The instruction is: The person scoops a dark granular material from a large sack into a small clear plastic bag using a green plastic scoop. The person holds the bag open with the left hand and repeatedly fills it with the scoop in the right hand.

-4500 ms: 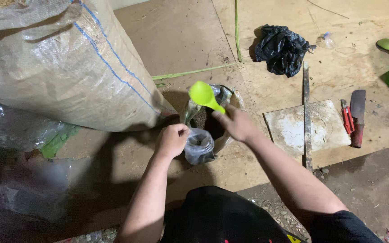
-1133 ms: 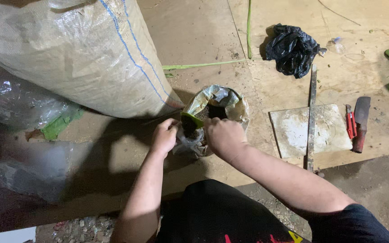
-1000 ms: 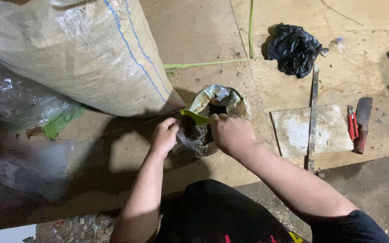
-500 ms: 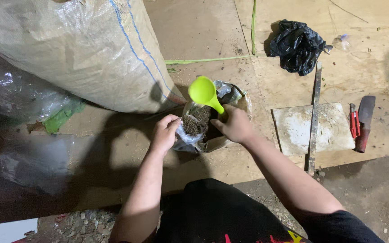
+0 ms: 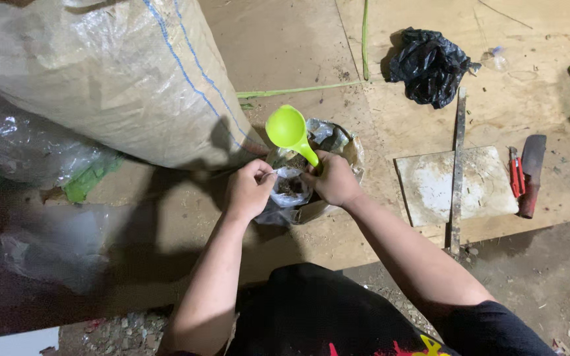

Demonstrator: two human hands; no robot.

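Since half a second ago the green scoop (image 5: 287, 128) has tipped up, its bowl now empty and raised above the small clear bag (image 5: 289, 188). The woven sack (image 5: 107, 79) lies along the far left of the plywood floor (image 5: 285, 39). A black plastic bag (image 5: 430, 64) sits toward the far right edge, with a pale square slab (image 5: 430, 188) nearer. The right hand (image 5: 334, 179) is closed on the scoop's handle. The left hand (image 5: 251, 190) pinches the clear bag's rim; the bag, holding dark soil, sits between both hands, mid-floor.
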